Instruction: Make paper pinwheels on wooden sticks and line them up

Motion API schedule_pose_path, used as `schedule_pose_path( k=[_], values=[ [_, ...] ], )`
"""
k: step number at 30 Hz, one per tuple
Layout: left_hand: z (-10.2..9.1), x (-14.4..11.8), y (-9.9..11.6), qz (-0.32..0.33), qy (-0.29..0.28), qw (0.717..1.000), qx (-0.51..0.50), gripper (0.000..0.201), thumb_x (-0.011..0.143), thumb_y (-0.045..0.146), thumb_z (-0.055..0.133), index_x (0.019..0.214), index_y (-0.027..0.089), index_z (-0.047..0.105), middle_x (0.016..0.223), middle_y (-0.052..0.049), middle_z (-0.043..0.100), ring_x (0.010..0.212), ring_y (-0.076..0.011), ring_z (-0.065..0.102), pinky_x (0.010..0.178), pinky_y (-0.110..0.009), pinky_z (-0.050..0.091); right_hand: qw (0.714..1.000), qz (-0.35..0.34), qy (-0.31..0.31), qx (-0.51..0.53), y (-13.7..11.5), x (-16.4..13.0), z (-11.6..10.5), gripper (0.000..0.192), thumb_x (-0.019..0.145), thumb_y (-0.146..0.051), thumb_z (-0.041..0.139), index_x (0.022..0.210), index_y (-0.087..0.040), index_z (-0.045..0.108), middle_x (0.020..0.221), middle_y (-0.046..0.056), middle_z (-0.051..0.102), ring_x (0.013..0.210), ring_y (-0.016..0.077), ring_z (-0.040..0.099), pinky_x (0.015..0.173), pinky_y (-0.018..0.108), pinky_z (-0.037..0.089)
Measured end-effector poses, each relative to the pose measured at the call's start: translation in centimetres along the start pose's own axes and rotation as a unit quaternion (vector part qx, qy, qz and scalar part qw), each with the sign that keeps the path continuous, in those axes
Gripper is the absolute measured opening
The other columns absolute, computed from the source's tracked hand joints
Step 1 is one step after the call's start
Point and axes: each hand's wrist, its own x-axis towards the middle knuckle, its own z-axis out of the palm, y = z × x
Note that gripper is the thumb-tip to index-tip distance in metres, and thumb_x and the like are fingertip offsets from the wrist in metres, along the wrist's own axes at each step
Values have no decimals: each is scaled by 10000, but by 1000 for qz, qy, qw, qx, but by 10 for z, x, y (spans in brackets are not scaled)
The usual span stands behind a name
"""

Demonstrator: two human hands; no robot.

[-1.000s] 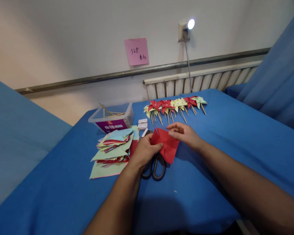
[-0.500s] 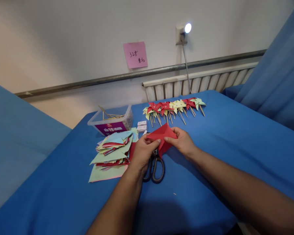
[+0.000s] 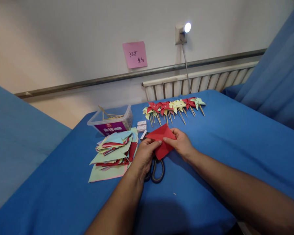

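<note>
A red paper sheet [image 3: 162, 139], folded over on itself, is held just above the blue table [image 3: 225, 140] between both hands. My left hand [image 3: 144, 155] pinches its left side and my right hand [image 3: 180, 143] pinches its right side. Under the hands lie black-handled scissors [image 3: 157, 171], partly hidden by my left hand. A stack of coloured paper squares [image 3: 112, 151] lies just left of my left hand.
A row of finished red and yellow paper pinwheels on sticks [image 3: 172, 107] lies at the table's far edge. A clear plastic box with wooden sticks [image 3: 111, 120] stands at the back left, small white boxes [image 3: 141, 125] beside it. A radiator [image 3: 198, 83] and wall are behind.
The red paper went from spread open to folded over. Both hands drew closer together on it, and the right hand shifted from its top corner to its right side.
</note>
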Motion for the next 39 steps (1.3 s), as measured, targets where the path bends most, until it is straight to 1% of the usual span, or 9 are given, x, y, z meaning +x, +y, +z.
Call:
schedule_pose_path(
  k=[5, 8, 13, 16, 19, 24, 28, 33, 39],
  values=[
    [1, -1, 1, -8, -2, 1000, -11, 312, 600, 147, 779, 903, 106, 718, 831, -79, 749, 650, -148, 661, 687, -258, 504, 998, -38, -34, -33, 1, -3, 1, 319, 713, -311, 708, 965, -192, 554, 900, 41, 672, 792, 188, 645, 770, 355, 521],
    [1, -2, 6, -6, 20, 999, -33, 286, 587, 128, 771, 866, 89, 720, 782, -85, 746, 631, -157, 662, 681, -267, 518, 989, -117, -20, -91, -6, -8, 0, 428, 747, -276, 679, 1135, -211, 508, 1055, 78, 656, 939, 210, 642, 862, 393, 513],
    [-4, -2, 17, 13, 53, 996, -71, 258, 572, 103, 768, 825, 98, 722, 765, -74, 746, 635, -159, 664, 682, -265, 534, 899, -317, -65, -294, -25, -16, -9, 604, 729, -163, 663, 1284, -298, 467, 1411, 89, 422, 1318, 276, 409, 1064, 494, 372],
    [-6, -2, 21, 11, 55, 995, -86, 220, 580, 94, 766, 796, 105, 723, 740, -62, 741, 622, -147, 656, 664, -248, 536, 844, -367, -124, -371, -29, -19, -11, 524, 733, -142, 655, 1216, -309, 542, 1464, 72, 346, 1354, 299, 344, 1090, 530, 313],
    [-5, -3, 21, 4, 51, 995, -90, 223, 585, 98, 766, 804, 111, 723, 735, -56, 739, 612, -142, 651, 648, -243, 535, 819, -381, -140, -406, -27, -18, -10, 355, 755, -188, 677, 1084, -311, 625, 1435, 53, 386, 1336, 315, 351, 1070, 546, 312],
    [-3, -4, 17, 15, 31, 997, -75, 247, 576, 123, 782, 813, 106, 714, 755, -62, 738, 608, -137, 647, 634, -240, 526, 824, -378, -121, -405, -24, -15, -10, 120, 804, -269, 681, 911, -323, 690, 1334, 21, 501, 1300, 297, 389, 1057, 528, 325],
    [-2, -4, 14, 21, 20, 999, -30, 233, 592, 165, 787, 800, 91, 713, 695, -61, 715, 581, -130, 633, 584, -220, 497, 856, -364, -99, -355, -22, -15, -7, 43, 831, -284, 658, 856, -283, 694, 1285, 41, 537, 1255, 268, 439, 1049, 489, 355],
    [-1, -3, 11, 36, 20, 999, -12, 224, 581, 188, 803, 775, 111, 720, 681, -48, 706, 585, -127, 627, 612, -229, 497, 902, -301, -50, -305, -17, -13, -5, 59, 812, -235, 648, 754, -237, 659, 1182, 67, 585, 1155, 244, 525, 1001, 457, 402],
    [2, -2, 9, 38, 36, 999, -8, 249, 563, 181, 812, 784, 113, 719, 700, -49, 711, 589, -133, 626, 609, -240, 490, 915, -263, -11, -304, -14, -8, -6, 126, 783, -190, 622, 663, -219, 595, 1115, 79, 620, 1058, 228, 582, 937, 422, 438]
  ],
)
